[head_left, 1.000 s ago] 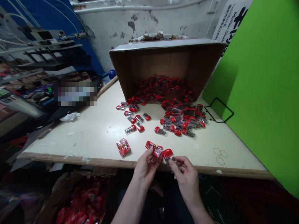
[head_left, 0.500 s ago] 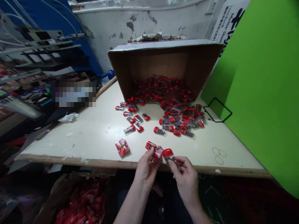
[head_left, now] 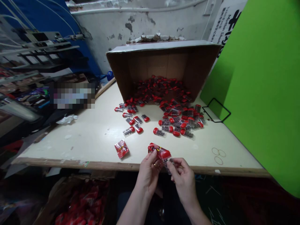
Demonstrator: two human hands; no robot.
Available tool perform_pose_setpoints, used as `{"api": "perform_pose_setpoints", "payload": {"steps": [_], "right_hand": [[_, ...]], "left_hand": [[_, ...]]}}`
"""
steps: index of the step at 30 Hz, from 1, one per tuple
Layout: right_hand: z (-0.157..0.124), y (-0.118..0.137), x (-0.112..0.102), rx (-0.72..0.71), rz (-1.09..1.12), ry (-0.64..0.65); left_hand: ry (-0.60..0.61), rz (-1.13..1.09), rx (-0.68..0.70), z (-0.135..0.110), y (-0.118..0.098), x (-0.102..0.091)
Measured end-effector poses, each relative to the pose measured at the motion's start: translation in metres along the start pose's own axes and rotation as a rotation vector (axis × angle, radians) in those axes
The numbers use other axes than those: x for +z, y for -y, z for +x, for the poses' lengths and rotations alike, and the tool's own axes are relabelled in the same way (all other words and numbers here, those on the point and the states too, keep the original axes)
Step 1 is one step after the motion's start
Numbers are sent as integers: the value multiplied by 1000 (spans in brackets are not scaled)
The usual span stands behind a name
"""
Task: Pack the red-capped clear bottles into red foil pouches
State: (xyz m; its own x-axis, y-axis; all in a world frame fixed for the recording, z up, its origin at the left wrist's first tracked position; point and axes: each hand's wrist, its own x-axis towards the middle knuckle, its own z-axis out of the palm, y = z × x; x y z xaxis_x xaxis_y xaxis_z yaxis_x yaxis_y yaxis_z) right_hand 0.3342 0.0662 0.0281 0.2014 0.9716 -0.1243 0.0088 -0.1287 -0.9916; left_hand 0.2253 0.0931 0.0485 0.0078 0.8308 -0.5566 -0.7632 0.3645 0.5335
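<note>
My left hand (head_left: pixel 149 170) pinches a small red printed plastic packet (head_left: pixel 154 147) above the table's front edge. Between the fingers of my right hand (head_left: pixel 184 178) is a small clear container with a red cap (head_left: pixel 165 154) and dark round pieces inside. Its capped end meets the packet; whether it has entered the opening I cannot tell. To the left, a flat red packet (head_left: pixel 121 149) lies on the table. Beyond my hands, several more red-capped containers (head_left: pixel 159 132) lie scattered.
A cardboard box (head_left: pixel 119 73) on its side spills red-capped containers onto the white table (head_left: pixel 93 137). At the right are rubber bands (head_left: pixel 218 160), a black wire frame (head_left: pixel 226 120) and a green panel (head_left: pixel 262 93). Below left, an open carton holds red packets (head_left: pixel 82 203).
My right hand has brought the container left and up against the packet, its red cap now overlapping the packet's edge. The view has shifted slightly.
</note>
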Motion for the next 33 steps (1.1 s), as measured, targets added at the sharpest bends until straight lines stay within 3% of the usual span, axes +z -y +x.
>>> {"api": "perform_pose_setpoints", "payload": {"steps": [8,16,22,28,33], "right_hand": [[-2,-3,0,-87,-102,-35],[0,2,0,106,211,135],[3,-2,-1,-19,-15,72],[4,0,-1,-3,-67,135],[2,3,-3,-230,-288,8]], "left_hand": [[65,27,41,-3,3,2],[123,106,71,-8,-1,6],[105,168,88,-10,-3,2],[108,254,21,-5,-5,-1],[62,327,69,-4,-1,-4]]}}
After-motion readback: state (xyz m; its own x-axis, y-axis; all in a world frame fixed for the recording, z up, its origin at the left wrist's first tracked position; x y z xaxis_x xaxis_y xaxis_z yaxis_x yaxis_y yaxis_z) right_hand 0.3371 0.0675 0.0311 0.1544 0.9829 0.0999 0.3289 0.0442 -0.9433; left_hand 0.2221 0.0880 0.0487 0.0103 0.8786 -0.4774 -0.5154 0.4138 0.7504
